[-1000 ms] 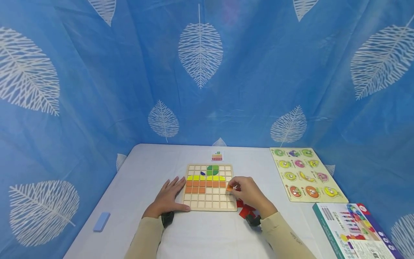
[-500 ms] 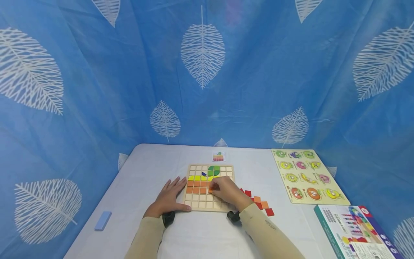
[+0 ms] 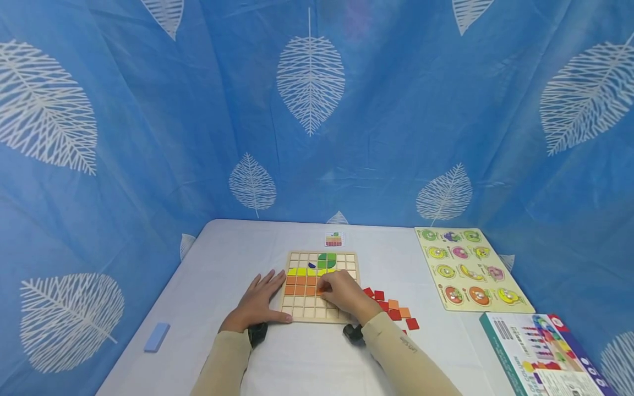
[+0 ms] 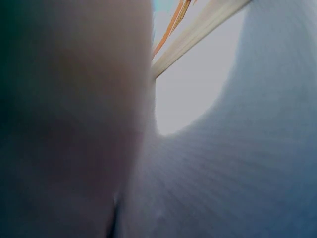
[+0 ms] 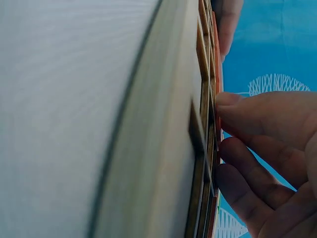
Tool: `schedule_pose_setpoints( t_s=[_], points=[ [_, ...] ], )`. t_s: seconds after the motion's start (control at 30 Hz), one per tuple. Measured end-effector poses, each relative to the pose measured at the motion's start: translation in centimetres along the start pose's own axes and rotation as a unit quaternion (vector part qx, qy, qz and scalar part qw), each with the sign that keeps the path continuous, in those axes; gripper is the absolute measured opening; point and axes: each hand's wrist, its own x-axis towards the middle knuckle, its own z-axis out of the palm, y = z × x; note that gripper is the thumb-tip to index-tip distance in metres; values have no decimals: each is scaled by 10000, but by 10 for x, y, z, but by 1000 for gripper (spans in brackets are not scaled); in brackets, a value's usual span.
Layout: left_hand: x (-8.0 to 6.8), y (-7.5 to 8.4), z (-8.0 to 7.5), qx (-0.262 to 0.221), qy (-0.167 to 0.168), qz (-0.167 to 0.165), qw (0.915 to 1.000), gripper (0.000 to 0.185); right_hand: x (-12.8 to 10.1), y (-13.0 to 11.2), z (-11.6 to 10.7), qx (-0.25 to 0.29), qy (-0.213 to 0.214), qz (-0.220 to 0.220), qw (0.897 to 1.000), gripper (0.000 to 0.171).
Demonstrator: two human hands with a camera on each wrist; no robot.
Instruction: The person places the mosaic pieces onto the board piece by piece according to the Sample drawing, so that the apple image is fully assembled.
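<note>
A wooden grid board (image 3: 302, 311) lies on the white table. Rows of orange tiles (image 3: 295, 290) and yellow tiles (image 3: 300, 271) fill part of it, with green tiles (image 3: 327, 260) and a small dark blue piece (image 3: 311, 265) above. My right hand (image 3: 344, 291) reaches over the board and pinches an orange tile (image 3: 319, 292) at the end of the lower orange row; the fingers mostly cover it. In the right wrist view, the thumb (image 5: 230, 99) and fingertips are right at the grid. My left hand (image 3: 260, 305) rests spread at the board's left edge, fingers straight.
Loose red tiles (image 3: 413, 324) and orange tiles (image 3: 404, 312) lie right of the board. Behind it is a small picture card (image 3: 334, 238). A fruit puzzle board (image 3: 460, 269) and a box (image 3: 545, 352) occupy the right side, a blue block (image 3: 157, 337) the left.
My right hand has carried the orange tile leftward from the board's right edge to the lower orange row, uncovering the loose tiles. My left hand has stayed in place.
</note>
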Motion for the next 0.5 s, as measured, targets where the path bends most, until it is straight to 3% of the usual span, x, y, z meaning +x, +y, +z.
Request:
schedule_pose_setpoints(
  t_s=[0.23, 0.5],
  points=[
    [-1, 1, 0, -22, -30, 28, 10000, 130, -15, 5, -7, 157, 190, 207, 9995, 16],
    [0, 0, 1, -63, 29, 18, 10000, 131, -45, 28, -35, 266, 866, 123, 9958, 17]
  ],
)
